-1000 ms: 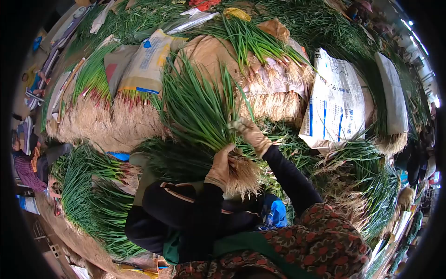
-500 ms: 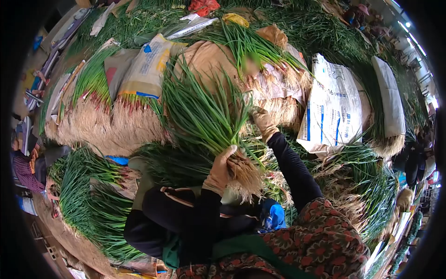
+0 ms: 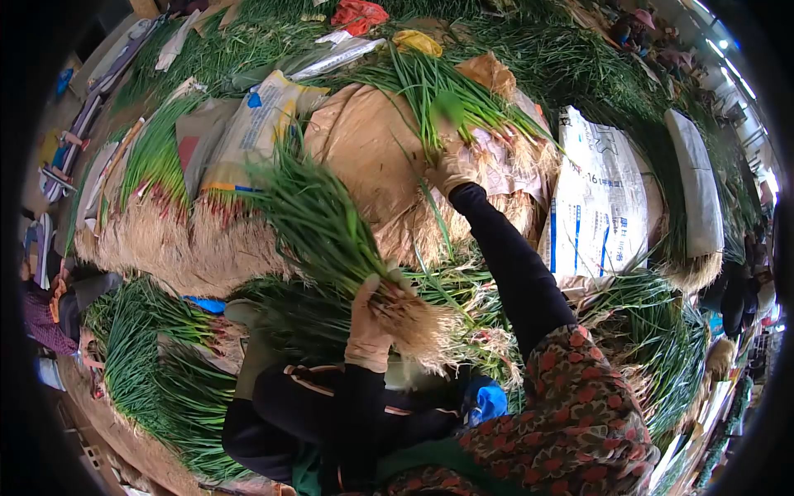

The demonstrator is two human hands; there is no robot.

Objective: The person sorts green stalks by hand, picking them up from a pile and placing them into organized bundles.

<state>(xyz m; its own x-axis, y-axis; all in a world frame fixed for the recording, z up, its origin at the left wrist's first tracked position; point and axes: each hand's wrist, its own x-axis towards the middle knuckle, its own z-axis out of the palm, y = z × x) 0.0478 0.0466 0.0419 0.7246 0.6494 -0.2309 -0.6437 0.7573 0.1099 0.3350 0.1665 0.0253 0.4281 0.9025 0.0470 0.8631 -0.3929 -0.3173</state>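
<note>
My left hand (image 3: 370, 331), in a pale glove, is closed around the root end of a bunch of green onions (image 3: 331, 227). The bunch tilts, its green leaves up to the left and its pale roots (image 3: 418, 331) toward the lower right. Farther forward, my gloved right hand (image 3: 455, 169) has its fingers curled at the lower ends of loose green onions (image 3: 451, 103), which lie on a brown sacking cover (image 3: 351, 157). A thin green leaf hangs just below that hand. Part of its fingers is hidden among the stalks.
White printed sack (image 3: 595, 198) covers onions at the right. Root-ended bundles (image 3: 157, 227) line the left, with another printed sack (image 3: 260, 132) over them. Loose green onions (image 3: 165, 376) lie beside my legs. A person (image 3: 50, 318) sits at the far left edge.
My right hand has moved forward and left, away from the held bunch to the loose onions on the cover. The bunch in my left hand has swung its leaves left and shifted slightly left.
</note>
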